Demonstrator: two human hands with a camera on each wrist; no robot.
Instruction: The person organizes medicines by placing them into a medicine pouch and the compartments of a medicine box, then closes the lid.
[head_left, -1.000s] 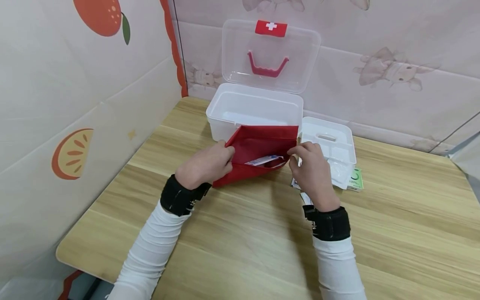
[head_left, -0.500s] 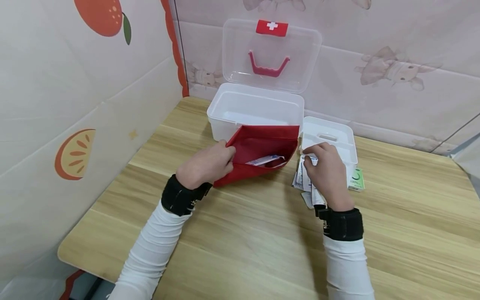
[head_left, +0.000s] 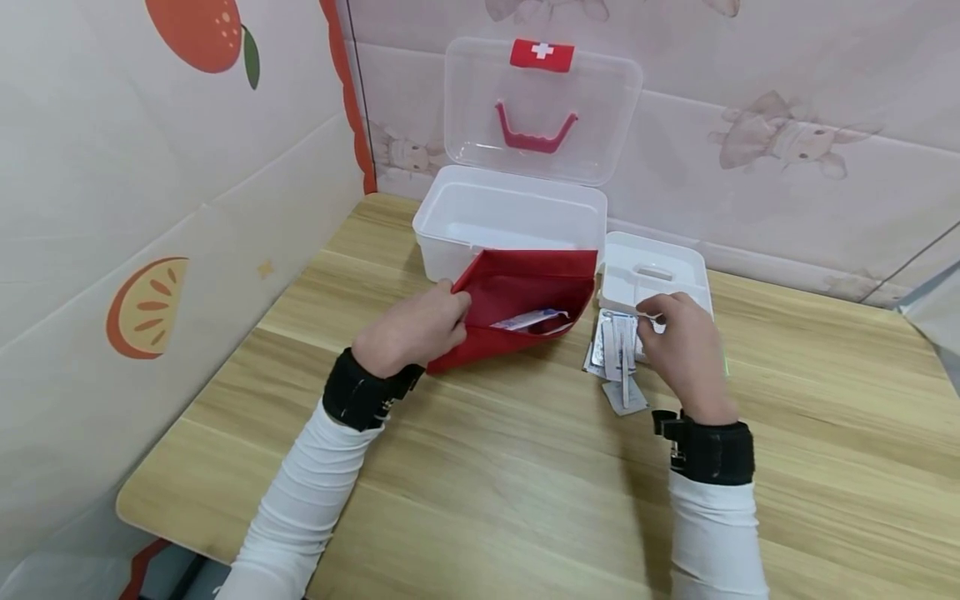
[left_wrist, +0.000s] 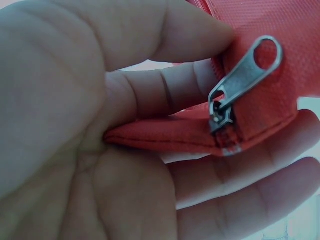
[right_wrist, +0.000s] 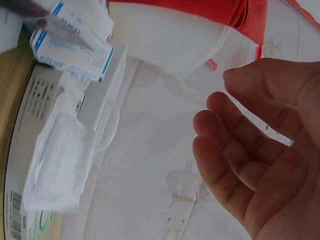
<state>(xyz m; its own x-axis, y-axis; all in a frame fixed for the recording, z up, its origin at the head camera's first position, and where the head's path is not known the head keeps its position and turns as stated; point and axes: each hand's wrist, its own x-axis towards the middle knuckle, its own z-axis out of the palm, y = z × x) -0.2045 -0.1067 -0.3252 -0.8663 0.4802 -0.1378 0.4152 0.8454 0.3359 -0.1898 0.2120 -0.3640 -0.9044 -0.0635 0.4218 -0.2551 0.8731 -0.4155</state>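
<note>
My left hand (head_left: 412, 329) grips the left end of a red zip pouch (head_left: 517, 287). In the left wrist view a silver zipper pull (left_wrist: 247, 75) hangs at the pouch's corner, with my thumb and fingers around its fabric. The pouch gapes, showing a white and blue packet (head_left: 531, 320) inside. To the right, my right hand (head_left: 686, 354) hovers near a white divided tray (head_left: 656, 267). Its fingers are loosely bent with nothing between them in the right wrist view. Beside it lie several flat packets (head_left: 617, 346) and a silvery square sachet (head_left: 626, 397).
Behind the pouch stands a clear plastic box (head_left: 510, 208), its lid (head_left: 543, 112) raised and bearing a red handle and white cross label. A wrapped white packet (right_wrist: 60, 160) lies by the tray. Patterned walls bound the wooden table (head_left: 480, 500) at the left and back.
My right hand has left the pouch's right edge and moved right toward the tray, uncovering the packets and sachet. My left hand stays on the pouch, which has barely moved.
</note>
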